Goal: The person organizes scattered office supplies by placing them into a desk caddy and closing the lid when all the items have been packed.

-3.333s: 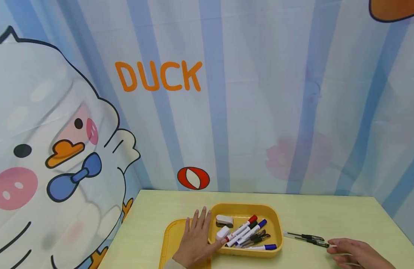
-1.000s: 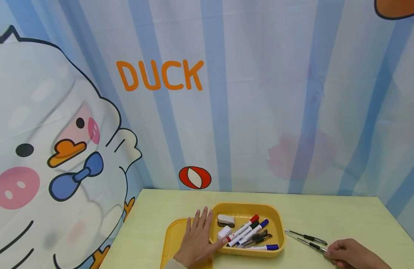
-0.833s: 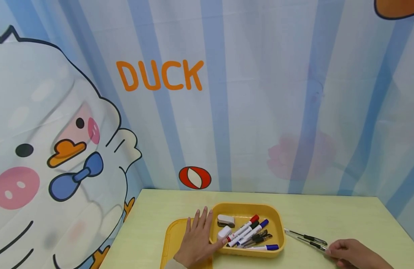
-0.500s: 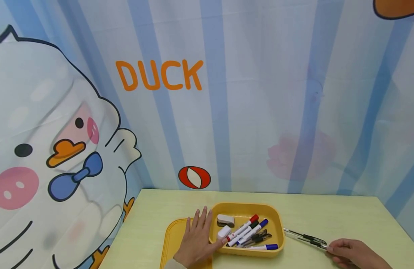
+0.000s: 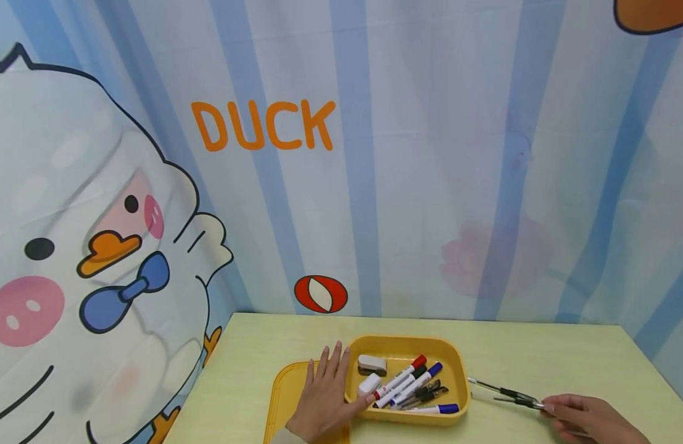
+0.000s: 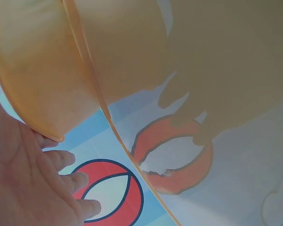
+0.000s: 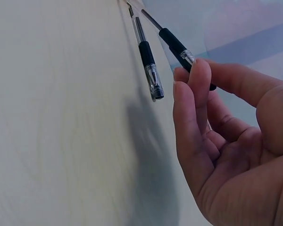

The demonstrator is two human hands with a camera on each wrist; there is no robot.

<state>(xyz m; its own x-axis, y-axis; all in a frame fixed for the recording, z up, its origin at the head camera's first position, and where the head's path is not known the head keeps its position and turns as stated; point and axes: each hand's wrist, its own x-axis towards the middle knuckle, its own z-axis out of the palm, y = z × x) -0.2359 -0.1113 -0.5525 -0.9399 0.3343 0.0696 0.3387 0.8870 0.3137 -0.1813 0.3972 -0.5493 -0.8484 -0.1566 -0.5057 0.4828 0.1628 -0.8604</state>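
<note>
My right hand (image 5: 593, 418) is low at the right. In the right wrist view its thumb and fingertips pinch the capped end of a clear-barrelled pen with a black grip (image 7: 172, 40), which slants away from the hand. A second, similar pen (image 7: 146, 56) lies on the table beside it, pointing towards the yellow tray (image 5: 461, 370). My left hand (image 5: 324, 398) rests with straight, spread fingers along the tray's left side, over part of a flat yellow lid (image 5: 282, 385). Its thumb reaches the tray's front rim. In the left wrist view the left fingers (image 6: 66, 160) touch a yellow edge.
Inside the tray are a small stapler (image 5: 371, 364), a white block like an eraser (image 5: 368, 385), a red-capped marker (image 5: 405, 375), blue and dark-capped markers, and black pens (image 5: 430, 391). A curtain with a printed duck stands behind the pale table (image 5: 569, 357).
The right hand's loose fingers have closed on the nearer pen's capped end. That pen has turned in the fingers, its tip moving slightly down in the head view. The left hand stays put.
</note>
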